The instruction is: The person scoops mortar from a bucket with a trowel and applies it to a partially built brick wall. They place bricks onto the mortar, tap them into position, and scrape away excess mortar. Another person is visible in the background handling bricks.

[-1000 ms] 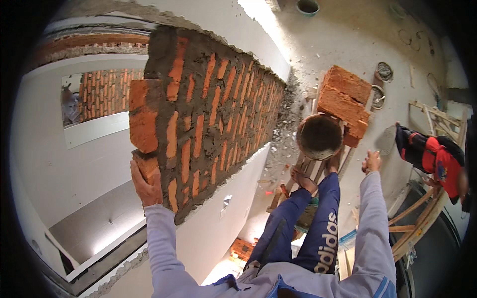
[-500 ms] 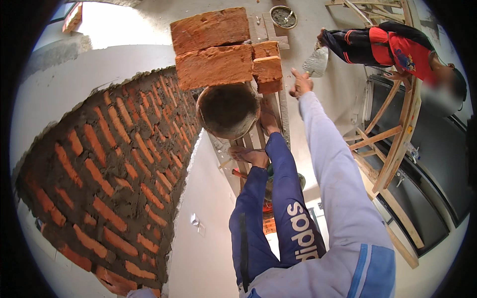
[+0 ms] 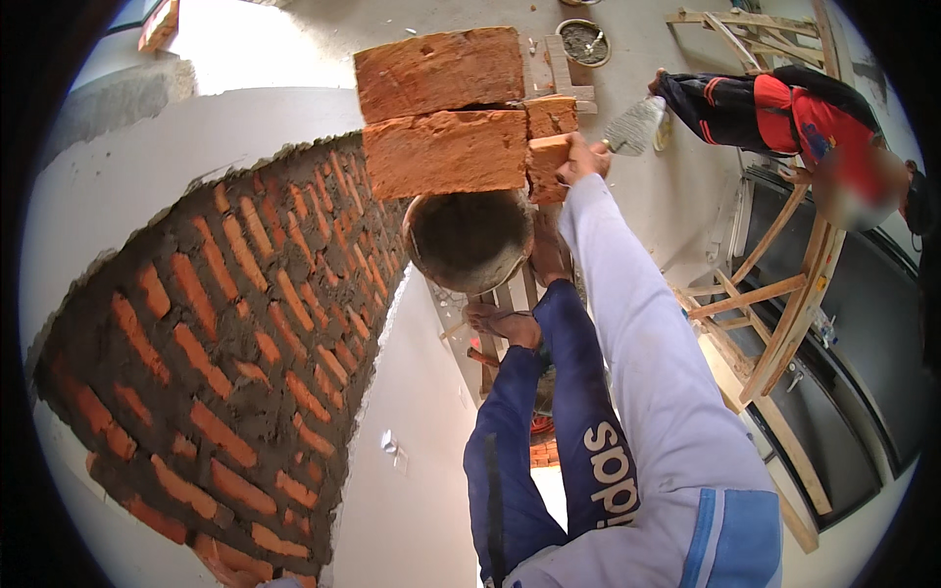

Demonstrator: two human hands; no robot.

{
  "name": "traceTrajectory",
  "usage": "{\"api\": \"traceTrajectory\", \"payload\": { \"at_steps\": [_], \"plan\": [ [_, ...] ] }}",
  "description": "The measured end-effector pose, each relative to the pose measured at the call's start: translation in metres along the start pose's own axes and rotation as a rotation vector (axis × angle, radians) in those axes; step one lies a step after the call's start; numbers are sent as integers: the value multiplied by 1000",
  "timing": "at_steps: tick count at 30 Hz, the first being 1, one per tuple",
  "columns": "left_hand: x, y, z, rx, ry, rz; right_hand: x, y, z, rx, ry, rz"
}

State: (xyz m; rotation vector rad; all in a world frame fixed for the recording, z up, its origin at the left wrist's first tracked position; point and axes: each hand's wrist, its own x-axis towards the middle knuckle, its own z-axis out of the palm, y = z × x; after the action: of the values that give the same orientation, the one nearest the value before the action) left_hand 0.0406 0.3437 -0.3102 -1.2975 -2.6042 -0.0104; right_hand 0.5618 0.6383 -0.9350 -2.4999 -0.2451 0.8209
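Note:
My right hand point(image 3: 585, 160) is closed, with a trowel point(image 3: 635, 125) whose grey, mortar-smeared blade points away to the upper right. Its fingers also touch the right end of a small brick piece point(image 3: 548, 154), which lies on another piece. Two large orange bricks, the far one point(image 3: 438, 71) and the near one point(image 3: 446, 154), sit just left of it. Below them is a round bucket point(image 3: 470, 242), dark inside. Of my left arm only a bit of pale sleeve point(image 3: 284, 582) shows at the lower edge, beside the brick wall point(image 3: 216, 363); its fingers cannot be made out.
My feet point(image 3: 505, 323) stand on narrow planks high above the floor. A tub of mortar point(image 3: 585, 43) is at the top. To the right are a wooden trestle point(image 3: 784, 294) and a person in red and black point(image 3: 784, 108). A white wall point(image 3: 392, 392) borders the brickwork.
My right hand has moved left onto the small brick piece, its fingers closing from a more spread pose. The trowel has tilted to the upper right. The whole view has shifted slightly.

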Motion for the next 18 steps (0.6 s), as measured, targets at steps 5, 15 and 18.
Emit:
{"api": "traceTrajectory", "payload": {
  "at_steps": [5, 15, 18],
  "plan": [
    [-4, 56, -10, -127, -35, 123, -1, 19, -116, 393, -553, 237],
    [-48, 247, 23, -980, -875, 692, -295, -159, -339, 690, -1625, 910],
    [-5, 278, -32, -939, -764, 875, -354, -203, -364, 635, -1900, 1101]
  ]
}}
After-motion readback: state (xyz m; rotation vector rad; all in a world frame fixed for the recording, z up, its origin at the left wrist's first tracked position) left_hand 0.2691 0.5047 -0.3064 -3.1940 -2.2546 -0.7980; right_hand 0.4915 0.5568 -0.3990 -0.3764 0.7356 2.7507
